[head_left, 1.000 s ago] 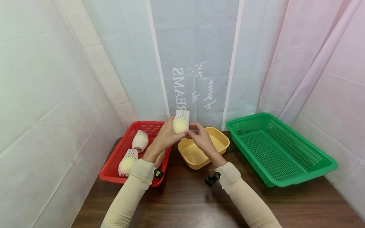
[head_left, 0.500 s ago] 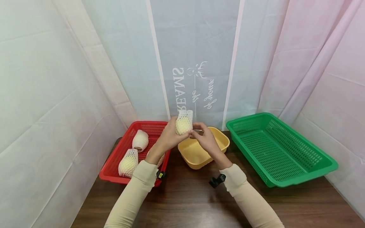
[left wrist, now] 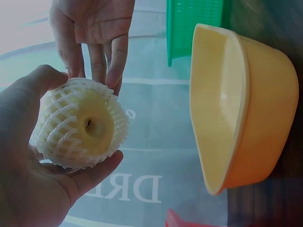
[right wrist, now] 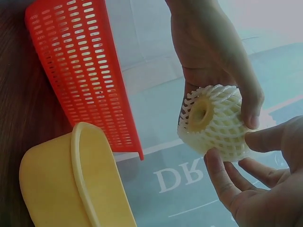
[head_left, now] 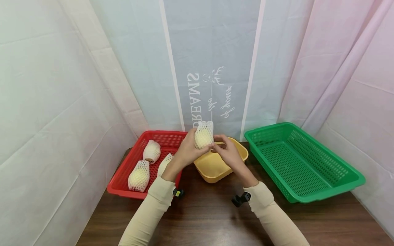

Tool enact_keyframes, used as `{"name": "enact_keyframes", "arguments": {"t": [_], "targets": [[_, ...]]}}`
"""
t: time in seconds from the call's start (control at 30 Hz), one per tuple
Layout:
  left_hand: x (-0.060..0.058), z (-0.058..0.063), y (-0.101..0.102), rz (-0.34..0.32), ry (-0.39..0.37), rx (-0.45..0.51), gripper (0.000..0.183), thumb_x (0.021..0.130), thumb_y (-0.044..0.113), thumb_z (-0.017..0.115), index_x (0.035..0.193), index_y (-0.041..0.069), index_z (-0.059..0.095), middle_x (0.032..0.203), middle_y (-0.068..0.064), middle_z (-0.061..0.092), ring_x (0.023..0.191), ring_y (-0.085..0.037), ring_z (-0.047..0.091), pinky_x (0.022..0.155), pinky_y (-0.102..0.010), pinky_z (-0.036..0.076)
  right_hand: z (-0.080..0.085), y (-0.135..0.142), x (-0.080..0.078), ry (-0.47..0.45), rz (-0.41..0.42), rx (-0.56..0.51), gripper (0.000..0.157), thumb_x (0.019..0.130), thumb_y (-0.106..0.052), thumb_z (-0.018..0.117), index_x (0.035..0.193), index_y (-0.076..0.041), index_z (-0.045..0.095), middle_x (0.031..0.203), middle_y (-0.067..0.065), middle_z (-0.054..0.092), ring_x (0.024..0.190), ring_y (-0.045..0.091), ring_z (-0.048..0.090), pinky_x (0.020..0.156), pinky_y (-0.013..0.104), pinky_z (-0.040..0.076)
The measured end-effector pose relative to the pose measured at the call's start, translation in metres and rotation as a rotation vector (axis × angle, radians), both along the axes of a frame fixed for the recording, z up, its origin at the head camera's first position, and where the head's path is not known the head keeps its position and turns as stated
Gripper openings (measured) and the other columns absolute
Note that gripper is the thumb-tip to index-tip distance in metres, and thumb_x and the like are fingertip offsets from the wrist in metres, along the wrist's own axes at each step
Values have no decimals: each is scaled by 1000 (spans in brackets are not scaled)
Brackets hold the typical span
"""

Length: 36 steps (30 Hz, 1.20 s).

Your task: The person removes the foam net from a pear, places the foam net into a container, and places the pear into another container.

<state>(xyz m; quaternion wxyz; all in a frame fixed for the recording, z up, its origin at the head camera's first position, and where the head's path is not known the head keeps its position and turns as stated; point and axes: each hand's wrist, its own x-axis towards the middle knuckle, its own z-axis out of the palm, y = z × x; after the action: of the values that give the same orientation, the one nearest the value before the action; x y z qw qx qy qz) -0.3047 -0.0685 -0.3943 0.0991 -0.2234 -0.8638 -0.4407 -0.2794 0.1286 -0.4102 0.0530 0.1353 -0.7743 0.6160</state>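
Observation:
In the head view my left hand (head_left: pixel 187 150) grips a pale yellow fruit in a white foam net sleeve (head_left: pixel 204 135), held up above the table. The left wrist view shows the dimpled end of the fruit (left wrist: pixel 99 125) bare inside the net's opening, thumb and fingers around its sides. It looks like an apple or a pear; I cannot tell which. Fingertips and thumb of my right hand (head_left: pixel 229 153) touch the net on the other side, seeming to pinch it in the right wrist view. Behind the hands, lower down, stands a yellow basin (head_left: pixel 212 176).
At the left a red basket (head_left: pixel 123 193) holds more net-wrapped fruit (head_left: pixel 139 176), one partly behind my left forearm. A green basket (head_left: pixel 292 196) stands at the right with its slotted floor showing. All rest on a dark wooden table (head_left: pixel 209 212) before hanging cloth.
Both hands and the wrapped fruit have drifted right and slightly down together. The left forearm now uncovers more of the third wrapped fruit in the red basket.

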Motion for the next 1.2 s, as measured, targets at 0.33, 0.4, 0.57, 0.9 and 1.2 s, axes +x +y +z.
{"name": "enact_keyframes", "arguments": {"t": [0.33,0.4,0.57,0.9,1.2], "targets": [[5,-5,6,-5,-22,46,81,88,33,87,151,7,45,136,-10,60,113,-22,61,98,-41,55,1,7,8,24,-3,27,38,108,-15,64,142,0,58,140,23,62,114,38,71,98,47,61],[6,-6,6,-2,-27,47,81,88,33,87,151,7,45,135,-10,60,112,-21,61,97,-40,55,1,8,9,25,-5,33,38,107,-16,65,142,-1,58,140,23,62,115,38,71,97,47,61],[7,-10,7,-11,-33,63,81,87,34,88,151,7,45,134,-9,61,112,-21,62,96,-40,56,0,10,11,18,-10,37,39,107,-15,65,142,0,57,141,23,61,116,39,70,100,56,59],[12,-21,13,-26,-47,91,86,88,39,87,153,6,42,137,-11,59,117,-22,62,99,-40,56,-6,17,17,24,-22,58,39,106,-17,67,141,0,58,140,22,61,115,39,70,98,54,60],[16,-25,17,-39,-81,95,89,87,41,89,154,7,41,139,-11,60,120,-23,63,103,-43,54,-10,24,19,73,-21,49,36,105,-12,68,138,0,61,135,24,64,106,39,73,92,44,63]]}}
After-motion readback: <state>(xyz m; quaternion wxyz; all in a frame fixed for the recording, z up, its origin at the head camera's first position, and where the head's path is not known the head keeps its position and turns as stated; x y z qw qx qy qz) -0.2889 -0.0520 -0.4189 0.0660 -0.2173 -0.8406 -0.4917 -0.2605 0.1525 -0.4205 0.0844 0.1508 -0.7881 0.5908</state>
